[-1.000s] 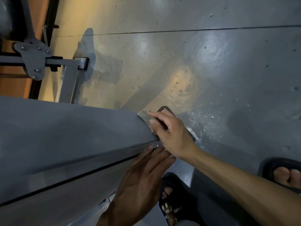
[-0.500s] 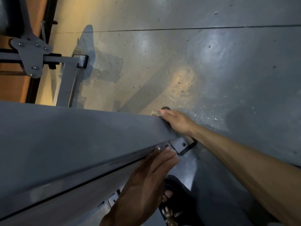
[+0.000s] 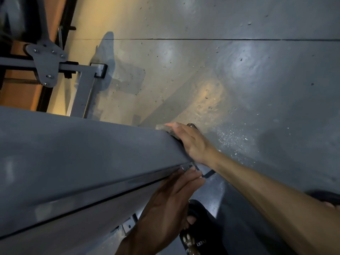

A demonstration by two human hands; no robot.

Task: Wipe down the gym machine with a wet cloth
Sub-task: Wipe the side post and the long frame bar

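Fingers (image 3: 176, 128) of rt hand (image 3: 193, 142) around cloth (image 3: 162, 127) on machine beam (image 3: 82, 144)

Both hands reach forward, right (image 3: 191, 142) curled, left (image 3: 171, 205) flat.

grey machine (image 3: 73, 153), perhaps beige cloth (image 3: 162, 127)

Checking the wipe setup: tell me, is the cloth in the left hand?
No, the cloth is under the right hand at the machine's far edge; the left hand rests bare against the panel.
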